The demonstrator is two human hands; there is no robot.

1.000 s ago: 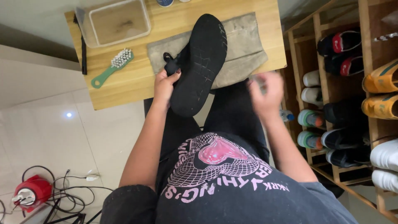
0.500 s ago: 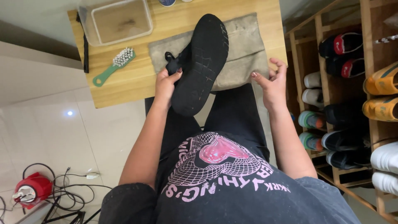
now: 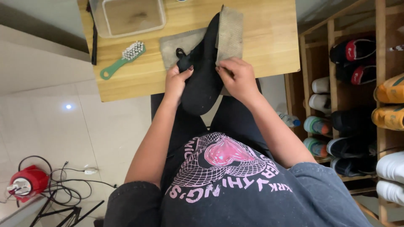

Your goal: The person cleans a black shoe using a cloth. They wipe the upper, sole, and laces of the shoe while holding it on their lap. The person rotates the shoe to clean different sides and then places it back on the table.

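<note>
At the near edge of the wooden surface [image 3: 269, 38], my left hand [image 3: 176, 82] clamped the heel of the black shoe [image 3: 202, 71], fingers closed on it, while my right hand [image 3: 237, 75] pinched the grey cloth [image 3: 229, 33] folded up against its side. I judged this the wiping step; next called for steady rubbing. A green brush [image 3: 122, 59] lay left, beside a clear container [image 3: 126, 17].

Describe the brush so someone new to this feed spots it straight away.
Look at the wooden table at the top of the view. Left of the grey cloth and just below the clear tub lies the brush. It is the only green thing there, with white bristles at its upper end.
</note>
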